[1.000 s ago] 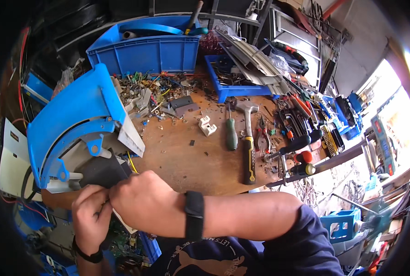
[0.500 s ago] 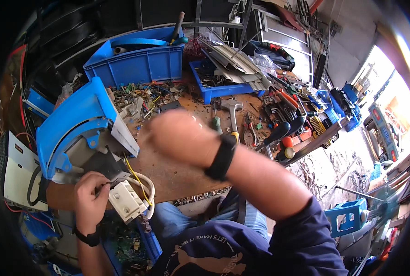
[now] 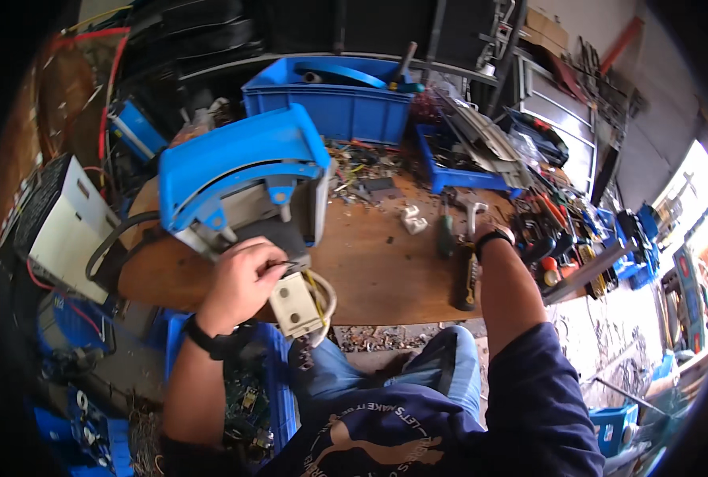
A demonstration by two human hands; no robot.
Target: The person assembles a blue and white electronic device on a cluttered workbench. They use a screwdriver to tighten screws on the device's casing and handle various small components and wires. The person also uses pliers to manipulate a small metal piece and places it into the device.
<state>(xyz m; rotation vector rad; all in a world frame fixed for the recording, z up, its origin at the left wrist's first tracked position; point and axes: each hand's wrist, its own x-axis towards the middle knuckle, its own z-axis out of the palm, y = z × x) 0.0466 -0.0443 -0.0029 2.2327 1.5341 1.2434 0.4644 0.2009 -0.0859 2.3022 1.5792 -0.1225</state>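
Note:
My left hand pinches a thin dark wire just above a cream-white plastic box with round holes. A thick white cable and a yellow wire run beside this box at the table's front edge. Behind it stands a blue and grey machine housing with a curved slot. My right hand reaches down among the tools, right by a hammer; its fingers are mostly hidden. A green-handled screwdriver and a small white plastic piece lie to its left.
A large blue crate stands at the back, with a smaller blue tray of metal strips beside it. Scraps cover the rear of the wooden table. Many tools crowd its right side. A white metal case stands at left.
My right hand has moved right, from mid-table to the tools. The white plastic piece now shows on the table. My left hand stays at the box. The view has shifted left.

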